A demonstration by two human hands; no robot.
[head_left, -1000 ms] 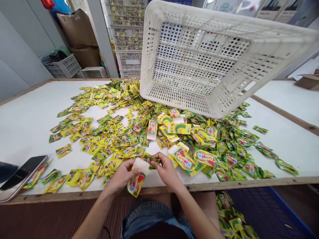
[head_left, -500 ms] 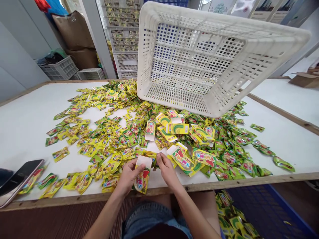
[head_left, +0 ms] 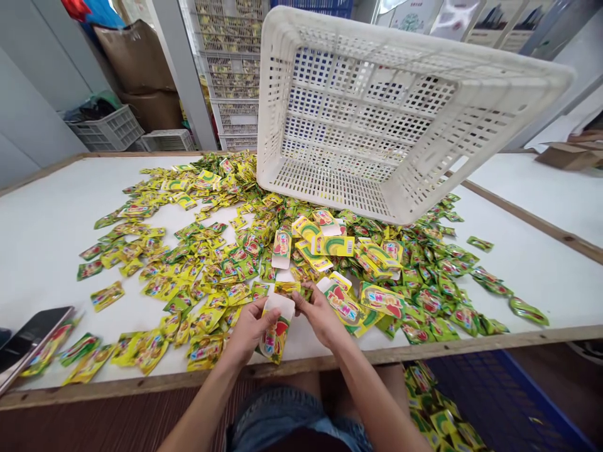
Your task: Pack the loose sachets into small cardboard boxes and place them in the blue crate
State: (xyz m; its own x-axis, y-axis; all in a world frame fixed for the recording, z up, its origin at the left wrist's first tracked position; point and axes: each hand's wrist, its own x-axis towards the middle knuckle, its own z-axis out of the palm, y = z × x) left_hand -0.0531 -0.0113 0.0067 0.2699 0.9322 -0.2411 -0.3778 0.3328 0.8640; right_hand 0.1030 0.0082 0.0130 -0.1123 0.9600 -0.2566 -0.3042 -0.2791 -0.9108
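Note:
My left hand is closed round a small printed carton, yellow and green with a watermelon picture. Its white flap points up and away from me. Just beyond that flap is a yellow candy packet, pinched at its right end by the fingers of my right hand. Part of the packet is hidden behind the carton and fingers. To the right of my right hand lie several more printed cartons, resting on a wide heap of yellow and green candy packets.
A large white plastic crate stands tilted over the heap, its open side facing me. A phone lies at the left front. The wooden table edge runs before me. Below right, a blue crate stands beside more packets.
My right hand has brought the packet closer to the top of the carton, and less of the packet shows. The carton has shifted slightly right with my left hand.

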